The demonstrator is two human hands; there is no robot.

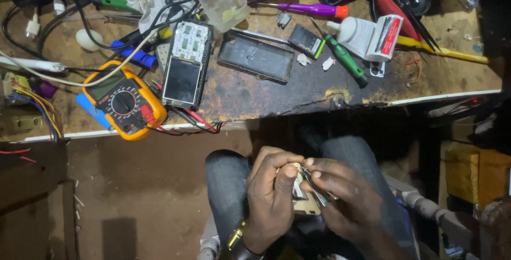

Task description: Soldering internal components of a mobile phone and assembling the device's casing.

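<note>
Low over my knees, my left hand (pixel 272 196) grips a small pale circuit board or phone part (pixel 305 207), mostly hidden between my fingers. My right hand (pixel 340 196) pinches thin metal tweezers (pixel 314 190) whose tips touch that part. Both hands meet below the front edge of the scorched wooden workbench (pixel 255 92). On the bench, a stripped phone with exposed board (pixel 186 65) lies next to a yellow multimeter (pixel 123 100).
A dark phone cover (pixel 255 56), green screwdriver (pixel 346 60), purple screwdriver (pixel 311 10), white glue bottle (pixel 367 36), clear plastic cup (pixel 223 2), red pliers (pixel 386 4) and tangled cables (pixel 106 31) crowd the bench. A yellow box (pixel 474 172) stands at right.
</note>
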